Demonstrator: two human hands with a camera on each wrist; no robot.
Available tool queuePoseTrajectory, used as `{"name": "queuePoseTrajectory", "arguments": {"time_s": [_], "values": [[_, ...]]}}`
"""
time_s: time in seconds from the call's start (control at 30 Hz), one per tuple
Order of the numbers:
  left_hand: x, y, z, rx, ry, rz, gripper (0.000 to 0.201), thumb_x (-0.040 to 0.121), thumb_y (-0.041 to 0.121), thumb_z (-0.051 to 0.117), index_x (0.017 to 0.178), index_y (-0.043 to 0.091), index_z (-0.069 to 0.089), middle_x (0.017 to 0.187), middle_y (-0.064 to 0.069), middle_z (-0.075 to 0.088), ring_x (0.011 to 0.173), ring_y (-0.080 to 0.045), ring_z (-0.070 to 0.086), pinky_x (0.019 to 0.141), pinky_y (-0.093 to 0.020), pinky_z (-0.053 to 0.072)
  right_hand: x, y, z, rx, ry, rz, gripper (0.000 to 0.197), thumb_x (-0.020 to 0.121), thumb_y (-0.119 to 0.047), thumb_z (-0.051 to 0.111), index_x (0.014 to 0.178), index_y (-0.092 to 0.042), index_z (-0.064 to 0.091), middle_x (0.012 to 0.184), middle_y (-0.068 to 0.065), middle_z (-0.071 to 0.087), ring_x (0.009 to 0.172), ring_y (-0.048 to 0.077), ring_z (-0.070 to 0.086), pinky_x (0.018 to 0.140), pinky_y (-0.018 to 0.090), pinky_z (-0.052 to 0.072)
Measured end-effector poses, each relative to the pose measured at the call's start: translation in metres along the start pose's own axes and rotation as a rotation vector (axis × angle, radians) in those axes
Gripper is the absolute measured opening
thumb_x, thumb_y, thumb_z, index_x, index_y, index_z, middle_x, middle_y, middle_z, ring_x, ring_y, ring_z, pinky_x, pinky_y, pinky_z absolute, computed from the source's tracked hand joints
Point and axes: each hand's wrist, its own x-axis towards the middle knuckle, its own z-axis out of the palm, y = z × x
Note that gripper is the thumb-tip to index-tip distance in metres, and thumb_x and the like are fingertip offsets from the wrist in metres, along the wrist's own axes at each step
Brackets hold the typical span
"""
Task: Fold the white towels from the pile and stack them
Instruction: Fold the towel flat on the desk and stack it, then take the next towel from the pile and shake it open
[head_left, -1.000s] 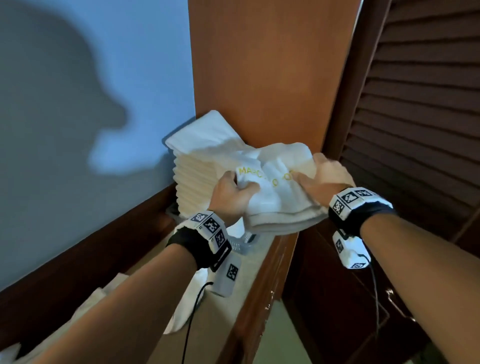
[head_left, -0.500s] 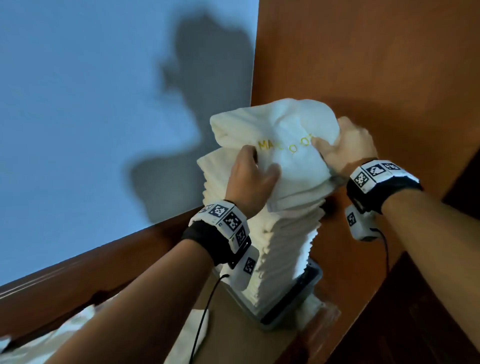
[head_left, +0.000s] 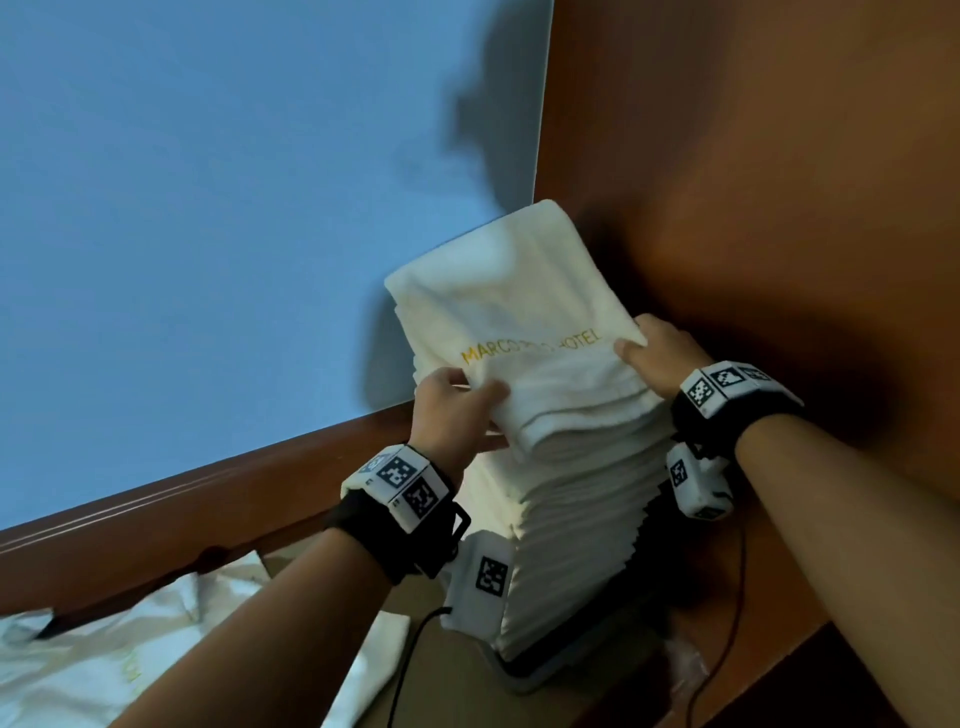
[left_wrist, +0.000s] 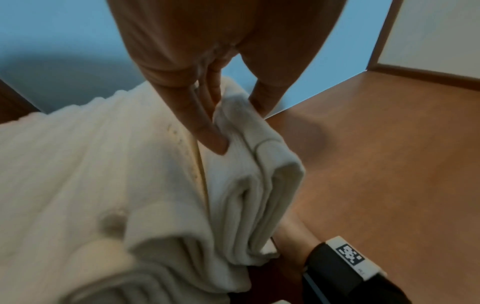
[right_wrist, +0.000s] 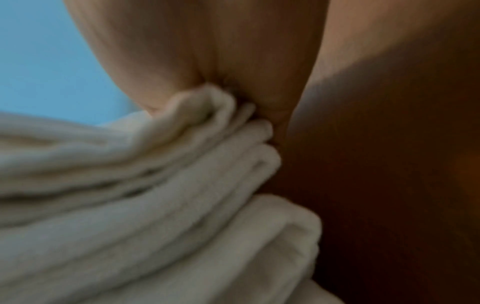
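Both grips pinch the folded towel (head_left: 524, 332) atop the stack (head_left: 576, 525) — left hand (head_left: 452, 415) near corner, right hand (head_left: 660, 358) opposite.

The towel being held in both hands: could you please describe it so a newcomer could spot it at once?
Find the tall stack of folded white towels in the corner by the wooden panel. The folded towel lies on top, gripped by the left hand and right hand. It alone shows yellow embroidered lettering.

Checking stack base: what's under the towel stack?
A dark, flat tray-like base juts out under the stack, on the wooden shelf. The stack hides most of it, so what it is stays unclear. Both hands grip the top towel.
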Motion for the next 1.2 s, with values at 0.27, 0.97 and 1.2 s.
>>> {"name": "queuePoseTrajectory", "arguments": {"time_s": [0.27, 0.97, 1.2], "values": [[0.019, 0.011, -0.023, 0.550, 0.177, 0.280, 0.082, 0.072, 0.062, 0.070, 0.135, 0.018, 0.041, 0.132, -0.009, 0.053, 0.116, -0.029, 0.056, 0.098, -0.046, 0.049, -0.021, -0.011, -0.009, -0.326, 0.118, -0.108, 0.041, 0.086, -0.032, 0.057, 0.123, -0.017, 0.049, 0.129, 0.010, 0.050, 0.113, 0.034, 0.048, 0.090, 0.044, 0.045], [0.170, 0.014, 0.007, 1.640, -0.292, 0.462, 0.110, 0.054, 0.102, 0.022, 0.152, 0.057, 0.004, 0.166, 0.006, -0.017, 0.153, -0.030, -0.014, 0.122, -0.054, 0.002, -0.010, -0.020, 0.074, -0.232, -0.278, -0.118, 0.092, 0.065, -0.098, 0.023, 0.147, -0.060, 0.006, 0.164, -0.009, -0.016, 0.151, 0.026, -0.013, 0.116, 0.063, -0.004], [0.157, 0.037, 0.007, 1.654, -0.337, 0.410, 0.093, 0.075, 0.089, 0.039, 0.155, 0.052, 0.009, 0.167, 0.008, -0.011, 0.153, -0.031, -0.009, 0.124, -0.053, 0.004, -0.012, -0.022, 0.064, -0.277, -0.292, -0.104, 0.092, 0.065, -0.098, 0.024, 0.147, -0.061, 0.007, 0.164, -0.011, -0.014, 0.151, 0.026, -0.009, 0.117, 0.062, -0.001]]}}
